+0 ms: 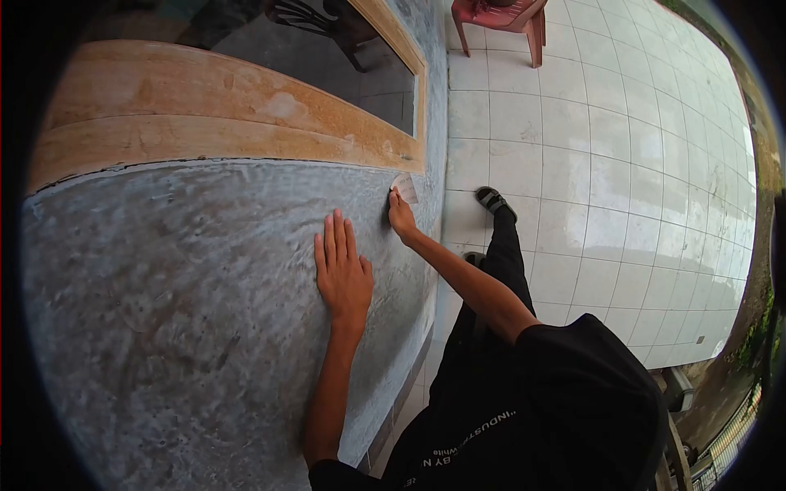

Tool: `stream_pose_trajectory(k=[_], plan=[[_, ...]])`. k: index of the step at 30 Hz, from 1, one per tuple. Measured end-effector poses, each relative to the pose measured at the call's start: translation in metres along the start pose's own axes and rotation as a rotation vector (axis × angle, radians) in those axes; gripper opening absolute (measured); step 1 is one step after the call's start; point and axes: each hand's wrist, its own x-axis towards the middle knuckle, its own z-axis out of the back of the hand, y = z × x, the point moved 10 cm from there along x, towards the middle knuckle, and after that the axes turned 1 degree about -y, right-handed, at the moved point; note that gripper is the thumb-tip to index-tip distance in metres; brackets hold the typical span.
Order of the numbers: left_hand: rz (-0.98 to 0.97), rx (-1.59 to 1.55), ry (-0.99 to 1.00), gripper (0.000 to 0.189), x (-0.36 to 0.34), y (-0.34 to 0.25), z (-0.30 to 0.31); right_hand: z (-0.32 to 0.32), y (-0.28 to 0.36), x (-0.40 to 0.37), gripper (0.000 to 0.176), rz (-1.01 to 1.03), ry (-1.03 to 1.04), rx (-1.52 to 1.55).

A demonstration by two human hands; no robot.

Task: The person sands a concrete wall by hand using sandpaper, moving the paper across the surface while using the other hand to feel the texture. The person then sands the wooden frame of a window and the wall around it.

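The right grip (401,218) hides part of a sheet (408,191); the top edge crops a red chair (508,16).

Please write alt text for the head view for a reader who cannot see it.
A person's right hand holds a small pale sheet near a corner of a wooden window frame, while the left hand lies flat on a grey wall. Pale floor tiles and a reddish chair also show.

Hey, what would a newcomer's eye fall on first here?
Probably the left hand, laid flat on the mottled grey wall, and the right hand beside it, pinching a small sheet near the wooden window frame's corner. Next, perhaps, the reddish chair on the white tiled floor at the top.
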Motion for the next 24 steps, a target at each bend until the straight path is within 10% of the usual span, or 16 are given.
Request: stream_pose_trajectory(k=[18,24], plan=[[-0.006,0.011,0.025,0.066,0.018,-0.009,-0.012,-0.016,0.056,-0.110,0.056,0.177,0.107,-0.009],[-0.013,0.033,0.031,0.066,0.016,-0.008,-0.010,0.004,0.013,-0.013,0.060,-0.044,0.051,-0.036]])
